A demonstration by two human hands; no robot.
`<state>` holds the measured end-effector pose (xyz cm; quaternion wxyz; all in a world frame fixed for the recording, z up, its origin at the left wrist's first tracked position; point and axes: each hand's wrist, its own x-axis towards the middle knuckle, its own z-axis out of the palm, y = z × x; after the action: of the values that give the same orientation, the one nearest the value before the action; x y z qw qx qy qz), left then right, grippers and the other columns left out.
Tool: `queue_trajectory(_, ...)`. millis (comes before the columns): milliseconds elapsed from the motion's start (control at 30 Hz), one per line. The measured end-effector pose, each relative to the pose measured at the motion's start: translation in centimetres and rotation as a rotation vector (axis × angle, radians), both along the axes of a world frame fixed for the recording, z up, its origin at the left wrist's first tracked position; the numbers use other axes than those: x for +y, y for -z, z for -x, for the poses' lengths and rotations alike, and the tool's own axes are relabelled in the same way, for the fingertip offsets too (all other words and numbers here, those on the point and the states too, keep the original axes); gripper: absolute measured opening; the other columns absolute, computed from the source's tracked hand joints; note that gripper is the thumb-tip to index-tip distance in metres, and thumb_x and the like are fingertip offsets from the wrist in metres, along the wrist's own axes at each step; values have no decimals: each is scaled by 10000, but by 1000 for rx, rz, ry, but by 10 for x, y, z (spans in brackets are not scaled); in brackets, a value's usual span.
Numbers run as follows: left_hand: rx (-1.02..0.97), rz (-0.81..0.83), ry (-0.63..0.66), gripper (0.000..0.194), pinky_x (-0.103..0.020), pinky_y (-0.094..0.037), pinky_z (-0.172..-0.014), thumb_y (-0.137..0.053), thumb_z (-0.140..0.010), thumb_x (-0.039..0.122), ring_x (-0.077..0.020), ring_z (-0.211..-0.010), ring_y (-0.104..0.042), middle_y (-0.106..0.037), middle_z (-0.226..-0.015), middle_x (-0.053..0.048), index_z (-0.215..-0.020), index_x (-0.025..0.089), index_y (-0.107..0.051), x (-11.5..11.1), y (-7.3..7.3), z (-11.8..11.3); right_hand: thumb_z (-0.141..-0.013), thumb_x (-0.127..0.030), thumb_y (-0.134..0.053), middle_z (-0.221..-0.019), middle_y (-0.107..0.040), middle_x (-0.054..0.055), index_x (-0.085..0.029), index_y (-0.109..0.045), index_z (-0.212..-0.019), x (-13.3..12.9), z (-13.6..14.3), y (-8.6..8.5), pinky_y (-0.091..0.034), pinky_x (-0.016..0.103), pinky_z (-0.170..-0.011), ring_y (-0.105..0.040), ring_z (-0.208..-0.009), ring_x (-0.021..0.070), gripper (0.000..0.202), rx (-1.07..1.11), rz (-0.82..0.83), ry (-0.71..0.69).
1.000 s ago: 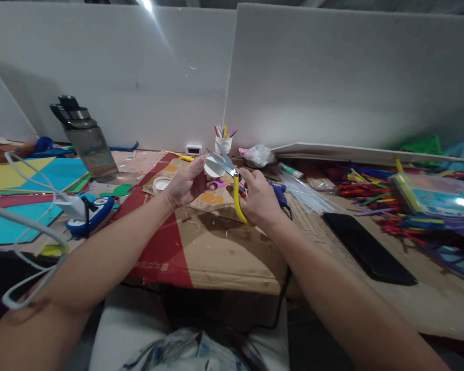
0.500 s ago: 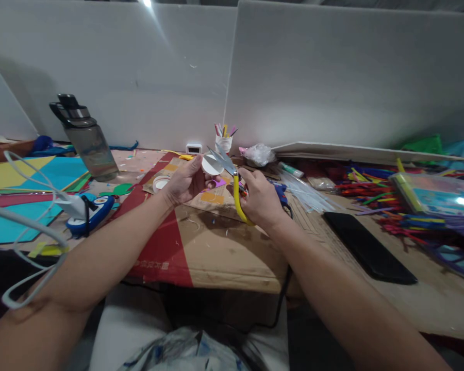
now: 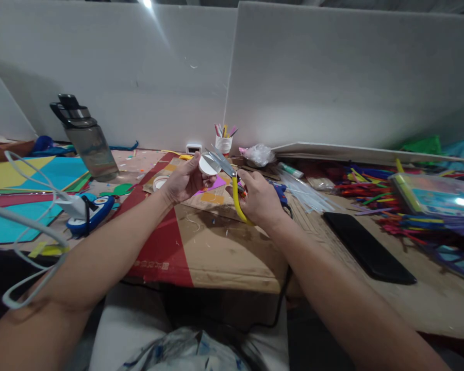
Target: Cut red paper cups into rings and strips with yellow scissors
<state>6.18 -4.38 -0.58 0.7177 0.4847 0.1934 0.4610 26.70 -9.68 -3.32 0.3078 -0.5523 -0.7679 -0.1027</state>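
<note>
My left hand point(image 3: 186, 181) pinches a small white disc point(image 3: 209, 165) between thumb and fingers, above the cardboard. Scissors with yellow handles point(image 3: 237, 201) are in my right hand point(image 3: 257, 198), their metal blades apart and pointing up and left at the disc's right edge. Whether the blades touch the disc is too small to tell. Under the hands, the cardboard sheet point(image 3: 232, 257) carries thin white clippings. A purple paper piece point(image 3: 217, 183) lies just beyond, and a white ring-shaped piece point(image 3: 160, 183) is left of my left hand.
A water bottle point(image 3: 90, 144) and a blue device with a white cable point(image 3: 90, 216) are at the left. White cup of pens point(image 3: 224, 143) stands at the back. On the right lie a black phone point(image 3: 367, 247), pipe cleaners point(image 3: 367, 185) and a plastic case point(image 3: 441, 193).
The white disc has shifted slightly left and turned a little in my left hand. More of the purple paper shows. My right hand with the scissors has hardly moved.
</note>
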Motion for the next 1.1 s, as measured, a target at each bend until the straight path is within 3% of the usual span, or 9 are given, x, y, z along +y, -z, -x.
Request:
queue_trajectory(333, 10, -29, 50, 404, -237, -490, -547, -565, -910, 527, -140, -584, -657, -677, -688, -56, -892, 128, -628, 3, 3, 2, -880, -365, -560, -1029, -571, 118, -204, -577, -1275, 0, 1, 0, -419, 311, -650, -546, -732, 199, 427, -4, 3, -4)
queue_trajectory(767, 43, 2, 16, 554, -239, -505, -525, -486, -905, 636, -153, -591, -671, -704, -706, -93, -966, 108, -643, 6, 0, 1, -926, -399, -512, -1068, -653, 140, -202, -584, -1294, -4, 3, -4, -422, 329, -671, -616, -822, 259, 423, -74, 53, 54)
queue_trajectory(1100, -64, -86, -25, 314, -240, -510, -578, -646, -872, 425, -201, -781, -739, -732, -861, -85, -1029, 153, -631, 4, 4, -1, -914, -350, -527, -1061, -650, 134, -215, -575, -1298, -4, 3, -4, -419, 327, -679, -614, -844, 260, 410, -63, 50, 86)
